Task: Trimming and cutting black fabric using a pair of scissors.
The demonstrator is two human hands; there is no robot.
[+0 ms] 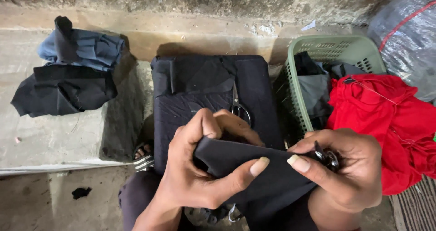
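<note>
My left hand (200, 167) grips a piece of black cloth (254, 172), thumb stretched along its top edge. My right hand (349, 167) pinches the same cloth from the right and also holds a small dark metal tool (328, 157) in its fingers. The cloth is pulled taut between the two hands, above my lap. Just beyond the hands, a pair of scissors (238, 107) lies on a black padded block (204, 90) draped with black fabric pieces.
A green plastic basket (334, 49) with dark cloth stands at the right, a red garment (386, 117) spilling over its edge. Piles of black and blue fabric (72, 72) lie on the concrete ledge at left. A grey plastic sack (408, 35) sits at far right.
</note>
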